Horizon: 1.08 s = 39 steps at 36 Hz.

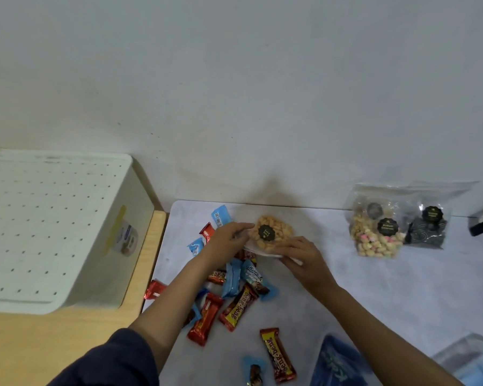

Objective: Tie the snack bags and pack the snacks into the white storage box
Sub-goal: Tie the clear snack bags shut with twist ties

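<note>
Snack bags (pixel 271 232) (pixel 374 238) (pixel 427 232): three. White storage box (pixel 53 232): one. Hands (pixel 229 238) (pixel 299 254): two. Wrapped bars (pixel 239 306): over ten, exact count unclear.

Dark, perhaps navy sleeve (pixel 115 360) on the left arm.

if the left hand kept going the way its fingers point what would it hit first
The clear bag of tan snacks, directly ahead; the left hand seems to touch its edge, though depth is unclear.
</note>
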Each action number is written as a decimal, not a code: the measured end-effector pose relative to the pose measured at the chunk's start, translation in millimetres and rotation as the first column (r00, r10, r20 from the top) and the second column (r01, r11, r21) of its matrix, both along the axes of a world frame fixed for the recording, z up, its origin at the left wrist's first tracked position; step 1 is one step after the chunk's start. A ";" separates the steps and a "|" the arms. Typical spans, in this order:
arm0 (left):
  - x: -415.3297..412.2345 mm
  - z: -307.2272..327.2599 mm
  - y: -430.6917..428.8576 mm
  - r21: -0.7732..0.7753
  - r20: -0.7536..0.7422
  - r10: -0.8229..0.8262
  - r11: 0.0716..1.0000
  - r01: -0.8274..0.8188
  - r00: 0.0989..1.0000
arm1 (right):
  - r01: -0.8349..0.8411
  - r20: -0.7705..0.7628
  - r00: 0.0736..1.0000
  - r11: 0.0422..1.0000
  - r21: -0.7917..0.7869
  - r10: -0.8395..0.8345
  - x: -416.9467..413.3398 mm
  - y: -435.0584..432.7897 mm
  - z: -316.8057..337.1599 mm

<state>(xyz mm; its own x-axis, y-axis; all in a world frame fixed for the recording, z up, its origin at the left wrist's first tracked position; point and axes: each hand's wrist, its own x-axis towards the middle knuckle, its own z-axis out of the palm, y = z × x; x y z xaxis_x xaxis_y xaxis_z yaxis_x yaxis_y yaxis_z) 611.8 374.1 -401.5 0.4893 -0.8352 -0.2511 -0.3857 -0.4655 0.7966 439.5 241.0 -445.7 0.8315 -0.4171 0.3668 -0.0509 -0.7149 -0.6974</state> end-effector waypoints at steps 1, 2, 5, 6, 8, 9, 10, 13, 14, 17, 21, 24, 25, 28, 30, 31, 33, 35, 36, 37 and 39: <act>-2.0 3.4 -1.2 -0.002 0.004 0.003 1.000 -0.003 1.000 | 0.041 0.027 0.999 0.996 0.084 -0.043 -2.9 -1.2 6.3; -4.6 7.6 -2.7 -0.004 0.014 -0.003 1.000 0.004 1.000 | 0.084 0.057 0.994 0.984 0.160 -0.094 -5.9 -2.3 12.9; -18.5 19.2 -8.1 -0.039 0.034 -0.045 0.998 0.047 0.998 | 0.189 0.103 0.966 0.918 0.348 -0.238 -16.4 -7.9 31.6; -24.6 22.9 -9.6 -0.054 0.038 -0.071 0.996 0.073 0.997 | 0.222 0.093 0.956 0.891 0.397 -0.279 -19.8 -10.9 37.1; -36.6 26.1 -13.0 -0.073 0.096 -0.163 0.983 0.170 0.982 | 0.267 0.059 0.942 0.845 0.464 -0.330 -26.6 -18.9 46.7; -43.4 27.9 -15.1 -0.069 0.141 -0.208 0.973 0.220 0.968 | 0.277 0.043 0.940 0.832 0.481 -0.338 -31.0 -23.5 50.4; -50.1 29.0 -17.9 -0.055 0.191 -0.246 0.964 0.260 0.950 | 0.282 0.027 0.941 0.823 0.493 -0.338 -35.6 -28.4 53.3; -72.4 28.5 -30.5 -0.037 0.361 -0.305 0.940 0.340 0.881 | 0.297 -0.027 0.943 0.803 0.516 -0.331 -53.0 -41.5 58.9; -81.1 28.7 -35.2 -0.052 0.402 -0.296 0.937 0.345 0.866 | 0.308 -0.044 0.941 0.796 0.521 -0.335 -59.2 -45.2 59.8; -108.3 29.7 -49.2 -0.110 0.428 -0.241 0.943 0.315 0.871 | 0.330 -0.072 0.934 0.768 0.548 -0.349 -78.1 -52.7 58.9; -143.2 31.7 -67.9 -0.174 0.390 -0.126 0.963 0.207 0.912 | 0.344 -0.114 0.934 0.761 0.550 -0.339 -102.2 -53.0 59.2; -165.0 35.6 -79.4 -0.250 0.264 0.017 0.967 0.052 0.964 | 0.330 -0.162 0.944 0.835 0.441 -0.287 -119.0 -48.5 59.3; -171.9 37.4 -83.1 -0.267 0.186 0.072 0.963 -0.020 0.980 | 0.303 -0.174 0.952 0.858 0.414 -0.253 -124.5 -47.4 59.6; -193.3 49.1 -92.7 -0.267 -0.127 0.192 0.938 -0.220 0.973 | 0.153 -0.207 0.975 0.926 0.345 -0.084 -139.4 -46.6 58.2; -202.2 52.2 -98.4 -0.251 -0.184 0.204 0.936 -0.247 0.961 | 0.079 -0.236 0.972 0.958 0.275 -0.012 -145.5 -46.7 56.2; -204.8 52.1 -100.2 -0.247 -0.177 0.186 0.942 -0.226 0.967 | 0.075 -0.238 0.971 0.963 0.260 -0.011 -147.2 -46.8 55.2; -208.1 50.4 -102.3 -0.224 -0.183 0.122 0.961 -0.162 0.975 | 0.124 -0.195 0.978 0.954 0.272 -0.072 -150.0 -49.2 53.1; -211.8 49.9 -104.0 -0.200 -0.208 0.052 0.975 -0.095 0.977 | 0.181 -0.123 0.981 0.934 0.308 -0.149 -153.0 -52.7 52.2; -214.6 50.6 -104.5 -0.190 -0.206 0.024 0.980 -0.064 0.978 | 0.201 -0.099 0.979 0.925 0.323 -0.178 -155.5 -53.7 53.5; -216.3 51.7 -105.0 -0.185 -0.198 0.004 0.982 -0.041 0.980 | 0.219 -0.077 0.976 0.919 0.327 -0.205 -157.3 -54.3 55.1; -219.3 54.5 -106.3 -0.187 -0.195 0.018 0.981 -0.055 0.981 | 0.250 -0.047 0.967 0.903 0.349 -0.249 -162.4 -56.3 55.0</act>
